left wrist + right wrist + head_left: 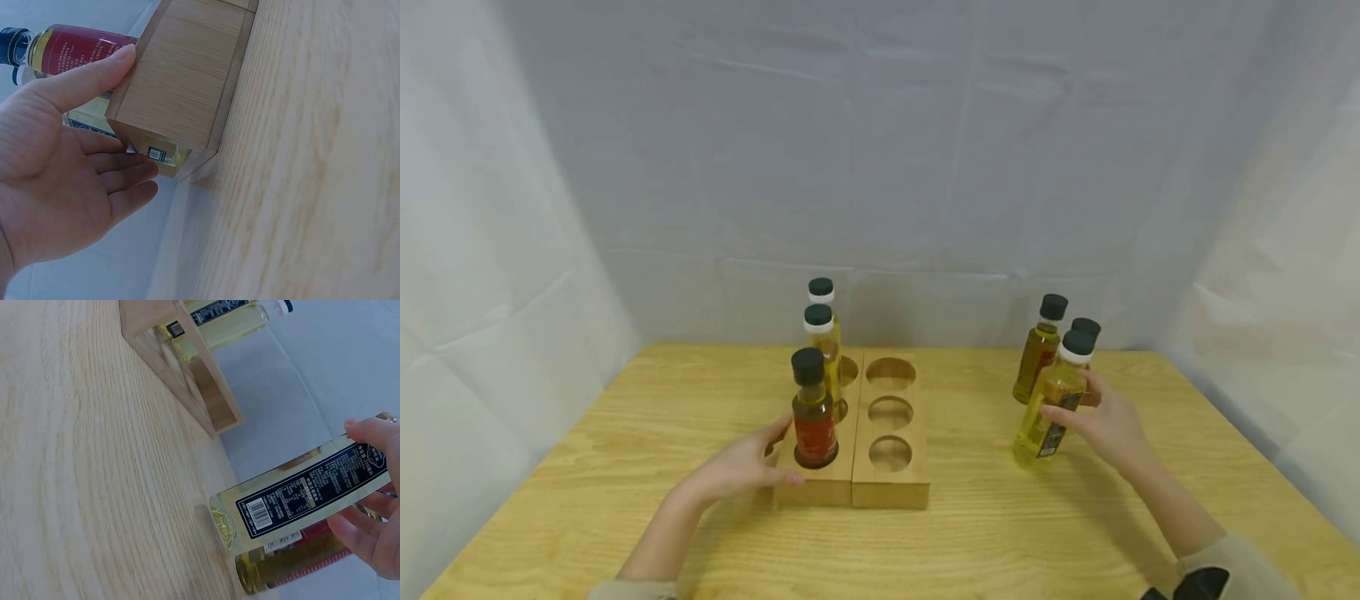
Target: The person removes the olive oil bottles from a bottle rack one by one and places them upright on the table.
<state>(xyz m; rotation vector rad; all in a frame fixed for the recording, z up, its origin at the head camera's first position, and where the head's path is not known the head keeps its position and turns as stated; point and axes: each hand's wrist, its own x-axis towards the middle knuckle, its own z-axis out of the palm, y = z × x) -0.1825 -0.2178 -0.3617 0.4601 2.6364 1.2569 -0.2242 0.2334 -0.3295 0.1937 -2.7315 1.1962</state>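
Note:
My right hand grips a clear oil bottle of pale yellow oil, with a green-and-white cap and dark label, held tilted close over the table. My left hand is at the near left corner of a wooden bottle rack, thumb at its front edge, fingers extended along its side. In the left column of holes, a dark-capped bottle with a red label stands in front. Behind it are two yellow oil bottles with green caps, partly hidden. The right column's three holes show no bottles.
Two dark-capped bottles stand at the right back of the table: one amber with a red label, the other mostly hidden behind the held bottle. Pale cloth hangs behind and at both sides of the wooden table.

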